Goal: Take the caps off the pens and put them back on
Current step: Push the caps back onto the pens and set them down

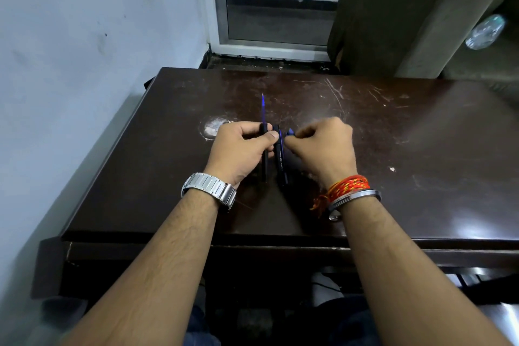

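A dark brown table (pixel 393 149) with many scratches stands by a pale wall (pixel 70 50) and a door (pixel 278 8). The left hand (pixel 238 152) is closed around a thin pen (pixel 264 154) whose bare blue tip points away. A second black pen (pixel 280 160) sits between both hands. The right hand (pixel 323 146) pinches a small blue cap (pixel 290 131) just beside it.
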Available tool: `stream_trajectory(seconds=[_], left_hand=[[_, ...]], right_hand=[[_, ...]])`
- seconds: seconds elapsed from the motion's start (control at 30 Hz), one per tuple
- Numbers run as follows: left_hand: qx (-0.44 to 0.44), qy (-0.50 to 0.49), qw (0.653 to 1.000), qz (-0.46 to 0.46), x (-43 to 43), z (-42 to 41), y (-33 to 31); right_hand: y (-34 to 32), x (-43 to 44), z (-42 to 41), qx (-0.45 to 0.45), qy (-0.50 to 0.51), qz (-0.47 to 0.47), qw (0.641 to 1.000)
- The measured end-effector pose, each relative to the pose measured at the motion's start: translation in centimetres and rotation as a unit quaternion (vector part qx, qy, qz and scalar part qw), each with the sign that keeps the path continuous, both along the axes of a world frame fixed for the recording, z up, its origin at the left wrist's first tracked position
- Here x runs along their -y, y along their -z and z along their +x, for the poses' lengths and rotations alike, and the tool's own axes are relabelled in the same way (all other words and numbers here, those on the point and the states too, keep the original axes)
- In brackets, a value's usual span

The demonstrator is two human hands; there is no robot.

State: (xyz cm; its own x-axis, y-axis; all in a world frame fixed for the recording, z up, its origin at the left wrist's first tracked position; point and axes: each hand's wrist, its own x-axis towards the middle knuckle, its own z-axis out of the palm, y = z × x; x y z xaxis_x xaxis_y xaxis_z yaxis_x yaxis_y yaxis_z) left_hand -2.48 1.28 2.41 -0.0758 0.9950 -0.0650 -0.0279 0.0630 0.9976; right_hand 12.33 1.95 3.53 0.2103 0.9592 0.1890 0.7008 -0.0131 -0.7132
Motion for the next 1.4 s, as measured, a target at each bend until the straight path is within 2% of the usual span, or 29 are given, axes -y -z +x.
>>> stream_trajectory(seconds=[0.07,0.13,0.27,0.43,0.77,1.17,1.4], left_hand=[[-0.007,0.017,1.000,0.009,0.1,-0.2,-0.2],[0.001,0.025,1.000,0.007,0.3,-0.4,-0.3],[-0.011,0.056,0.998,0.003,0.5,-0.4,-0.5],[-0.057,0.086,0.995,-0.004,0.6,-0.2,-0.3],[-0.100,0.116,0.988,-0.003,0.6,-0.2,-0.3],[-0.103,0.114,0.988,0.019,0.4,-0.4,0.0],[-0.104,0.079,0.988,0.077,0.5,-0.6,-0.3]], right_hand=[[-0.4,-0.1,-0.2,-0.096,0.021,0.048,0.994],[-0.6,-0.2,-0.3,-0.205,0.020,0.048,0.977],[-1.0,-0.4,-0.4,-0.416,-0.004,0.012,0.909],[-1.3,-0.6,-0.5,-0.513,-0.024,0.023,0.858],[-1.2,-0.7,-0.5,-0.492,-0.033,0.065,0.867],[-1.3,0.0,-0.8,-0.401,-0.062,0.080,0.911],[-0.4,-0.1,-1.4,-0.323,-0.090,0.025,0.942]])
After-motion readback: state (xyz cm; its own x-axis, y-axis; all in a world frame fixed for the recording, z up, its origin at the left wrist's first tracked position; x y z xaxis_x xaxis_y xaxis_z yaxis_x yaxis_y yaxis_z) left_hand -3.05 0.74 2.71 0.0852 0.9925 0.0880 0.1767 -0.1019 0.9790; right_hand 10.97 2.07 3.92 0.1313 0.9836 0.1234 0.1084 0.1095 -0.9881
